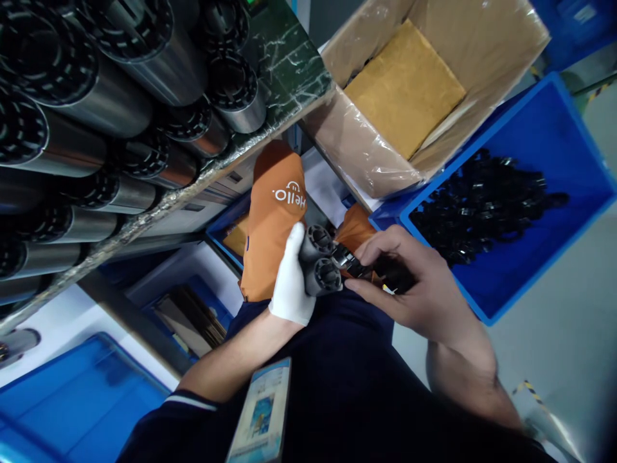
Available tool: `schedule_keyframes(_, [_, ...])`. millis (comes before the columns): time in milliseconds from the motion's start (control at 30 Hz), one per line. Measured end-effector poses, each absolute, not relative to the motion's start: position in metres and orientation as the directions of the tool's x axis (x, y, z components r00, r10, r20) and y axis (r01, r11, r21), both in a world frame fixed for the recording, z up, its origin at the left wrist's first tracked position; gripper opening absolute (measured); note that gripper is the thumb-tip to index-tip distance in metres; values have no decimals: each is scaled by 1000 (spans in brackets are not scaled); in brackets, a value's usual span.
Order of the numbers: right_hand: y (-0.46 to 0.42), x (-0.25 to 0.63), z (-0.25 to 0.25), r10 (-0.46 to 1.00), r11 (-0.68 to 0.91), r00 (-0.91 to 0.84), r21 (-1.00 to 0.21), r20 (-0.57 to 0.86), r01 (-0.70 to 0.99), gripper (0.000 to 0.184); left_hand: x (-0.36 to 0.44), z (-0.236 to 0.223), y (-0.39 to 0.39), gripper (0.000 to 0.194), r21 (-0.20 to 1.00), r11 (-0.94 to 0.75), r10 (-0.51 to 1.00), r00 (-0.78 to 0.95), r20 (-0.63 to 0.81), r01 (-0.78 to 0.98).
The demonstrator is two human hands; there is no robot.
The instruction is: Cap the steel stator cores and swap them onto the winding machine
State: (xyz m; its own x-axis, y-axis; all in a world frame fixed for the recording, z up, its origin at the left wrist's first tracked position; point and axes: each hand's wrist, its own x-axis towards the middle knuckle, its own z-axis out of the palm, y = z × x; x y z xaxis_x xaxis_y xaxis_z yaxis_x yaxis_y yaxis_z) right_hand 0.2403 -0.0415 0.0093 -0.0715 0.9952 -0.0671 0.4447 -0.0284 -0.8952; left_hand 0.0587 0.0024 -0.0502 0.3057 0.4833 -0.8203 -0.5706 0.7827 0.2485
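My left hand (292,276) wears a white glove and is closed round two dark grey cylinders (321,260) with black toothed ends, held over my lap. My bare right hand (407,276) pinches a small black ring-shaped part (348,262) against the end of those cylinders and grips more black parts (395,275) in its palm. Both hands hover above my dark blue trousers, next to my knees in orange covers (272,218).
A blue bin (549,122) holding several loose black parts (482,206) sits to the right on the floor. A plastic-lined cardboard box (434,83) stands behind it. A table (289,58) upper left carries several metal cylinders (144,71). More blue bins (72,405) lie lower left.
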Motion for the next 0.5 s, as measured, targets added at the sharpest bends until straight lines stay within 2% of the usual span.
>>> schedule_keyframes(100, [-41,234,12,999,47,0,-921,51,386,31,60,-37,8,39,286,775,510,291,-809,-564])
schedule_keyframes(233, [-44,229,17,988,21,132,-913,82,408,45,57,-27,5,43,345,806,554,410,-724,-480])
schedule_keyframes(367, [-47,229,27,983,108,93,-909,158,403,39,49,-20,-5,42,522,703,704,370,-606,-483])
schedule_keyframes(500, [-45,227,32,981,114,79,-862,175,494,40,41,-16,-11,46,697,594,803,351,-482,-401])
